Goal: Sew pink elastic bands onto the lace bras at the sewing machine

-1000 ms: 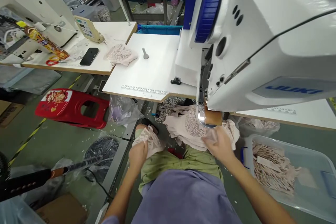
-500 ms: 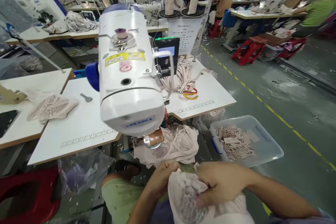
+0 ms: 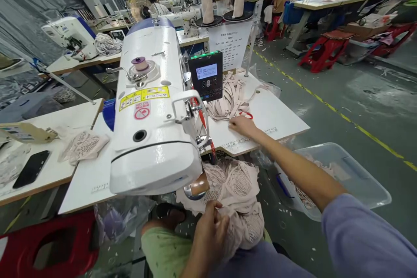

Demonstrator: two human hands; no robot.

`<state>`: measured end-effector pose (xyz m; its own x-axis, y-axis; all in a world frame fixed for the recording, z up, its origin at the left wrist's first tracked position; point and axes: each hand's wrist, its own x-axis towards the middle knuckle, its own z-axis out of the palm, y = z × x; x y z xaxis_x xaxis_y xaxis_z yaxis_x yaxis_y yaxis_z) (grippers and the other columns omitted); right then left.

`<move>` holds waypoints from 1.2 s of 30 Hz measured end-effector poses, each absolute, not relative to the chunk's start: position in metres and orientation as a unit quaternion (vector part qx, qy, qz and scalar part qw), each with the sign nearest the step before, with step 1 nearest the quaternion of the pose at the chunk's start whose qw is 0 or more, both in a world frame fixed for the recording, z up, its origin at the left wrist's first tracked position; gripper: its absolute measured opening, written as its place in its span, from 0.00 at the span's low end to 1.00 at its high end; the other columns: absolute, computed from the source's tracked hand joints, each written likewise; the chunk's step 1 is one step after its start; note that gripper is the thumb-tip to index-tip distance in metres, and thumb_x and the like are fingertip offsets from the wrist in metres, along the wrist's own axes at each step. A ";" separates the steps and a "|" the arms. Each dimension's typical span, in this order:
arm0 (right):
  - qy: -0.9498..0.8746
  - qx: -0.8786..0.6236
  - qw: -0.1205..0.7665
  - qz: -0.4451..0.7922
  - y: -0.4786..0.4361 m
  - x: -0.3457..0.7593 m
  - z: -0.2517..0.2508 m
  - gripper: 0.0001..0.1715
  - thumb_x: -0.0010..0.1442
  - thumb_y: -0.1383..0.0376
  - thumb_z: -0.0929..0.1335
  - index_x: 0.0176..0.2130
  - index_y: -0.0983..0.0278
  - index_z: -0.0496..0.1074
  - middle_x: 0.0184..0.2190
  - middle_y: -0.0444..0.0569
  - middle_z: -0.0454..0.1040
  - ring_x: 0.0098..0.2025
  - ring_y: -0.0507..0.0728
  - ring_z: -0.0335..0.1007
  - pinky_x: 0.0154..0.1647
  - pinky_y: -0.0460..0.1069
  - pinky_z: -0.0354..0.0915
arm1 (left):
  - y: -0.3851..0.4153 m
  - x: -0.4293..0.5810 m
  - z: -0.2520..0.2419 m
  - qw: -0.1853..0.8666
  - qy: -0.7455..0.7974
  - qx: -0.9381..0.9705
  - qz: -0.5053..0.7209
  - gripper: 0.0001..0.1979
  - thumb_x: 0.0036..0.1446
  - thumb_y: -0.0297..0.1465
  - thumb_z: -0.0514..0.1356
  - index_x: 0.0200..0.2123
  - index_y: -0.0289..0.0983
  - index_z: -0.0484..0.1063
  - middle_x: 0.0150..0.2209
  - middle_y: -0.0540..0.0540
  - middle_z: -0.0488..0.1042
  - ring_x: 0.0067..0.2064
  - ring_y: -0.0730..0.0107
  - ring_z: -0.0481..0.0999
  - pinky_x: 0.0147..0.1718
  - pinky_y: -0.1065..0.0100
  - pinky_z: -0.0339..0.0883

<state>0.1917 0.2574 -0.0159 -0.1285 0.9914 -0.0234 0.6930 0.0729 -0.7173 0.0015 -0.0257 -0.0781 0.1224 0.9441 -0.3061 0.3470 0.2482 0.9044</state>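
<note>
Right hand (image 3: pixel 244 127) is now reaching out over the table (image 3: pixel 275 110), where half a second ago it was working at the bra (image 3: pixel 244 231) together with the left hand (image 3: pixel 211 231). So the bra is now depending on the left hand alone, and the work on it looks to be pausing while the right hand is busy at the table.

Left fingers are pinching the bra's edge, closed tight; the bra is sitting over the lap, bunching up just below the machine (image 3: pixel 156 108). A second bra (image 3: pixel 239 178) is lying beneath the machine's head, right behind the held one, the two overlapping from where I'm standing.

Right fingers are curling down at the near edge of the straps (image 3: pixel 228 100). Scissors (image 3: pixel 250 115) are showing only a red loop, the hand covering the rest; I can't tell whether the fingers are gripping them, touching straps or just hovering. The tub (image 3: pixel 358 186) is standing on the floor, beyond the right forearm.
</note>
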 end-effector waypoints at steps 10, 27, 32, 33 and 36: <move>-0.317 -0.389 0.591 0.631 0.259 0.191 0.041 0.14 0.61 0.59 0.72 0.31 0.62 0.66 0.20 0.36 0.65 0.15 0.43 0.52 0.14 0.37 0.55 | -0.008 0.011 -0.025 0.519 0.530 0.574 0.347 0.12 0.64 0.34 0.50 0.44 0.40 0.72 0.35 0.45 0.75 0.37 0.65 0.75 0.37 0.68 0.65; -0.507 -0.360 0.336 0.707 0.053 0.158 0.009 0.24 0.56 0.56 0.74 0.49 0.60 0.68 0.30 0.42 0.74 0.24 0.49 0.69 0.24 0.44 0.67 | -0.010 0.006 0.001 0.476 0.534 0.548 0.433 0.19 0.67 0.37 0.53 0.25 0.36 0.71 0.23 0.51 0.67 0.26 0.73 0.65 0.27 0.71 0.59; -0.506 -0.434 0.402 0.628 0.080 0.160 0.006 0.15 0.55 0.54 0.74 0.33 0.63 0.74 0.19 0.40 0.69 0.19 0.48 0.62 0.19 0.43 0.59 | 0.001 0.001 0.000 0.333 0.500 0.640 0.479 0.10 0.66 0.28 0.55 0.36 0.36 0.76 0.33 0.47 0.77 0.35 0.71 0.76 0.35 0.72 0.69; -0.494 -0.438 0.418 0.624 0.087 0.158 0.005 0.16 0.54 0.53 0.74 0.34 0.63 0.74 0.18 0.39 0.68 0.18 0.48 0.60 0.18 0.43 0.58 | 0.003 -0.005 -0.003 0.251 0.503 0.673 0.480 0.10 0.66 0.26 0.54 0.43 0.36 0.76 0.38 0.45 0.79 0.39 0.70 0.78 0.40 0.72 0.71; -0.507 -0.424 0.389 0.642 0.102 0.146 0.000 0.15 0.51 0.55 0.75 0.32 0.62 0.72 0.18 0.40 0.68 0.17 0.48 0.61 0.18 0.44 0.58 | 0.004 -0.023 -0.016 0.031 0.563 0.710 0.422 0.16 0.67 0.24 0.52 0.54 0.37 0.72 0.45 0.42 0.79 0.46 0.67 0.79 0.43 0.71 0.72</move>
<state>0.1457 0.1021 -0.0001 -0.3387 0.9288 -0.1502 -0.0691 -0.1838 -0.9805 -0.0234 0.0044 -0.0163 0.0101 0.8249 0.5653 0.7733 -0.3648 0.5186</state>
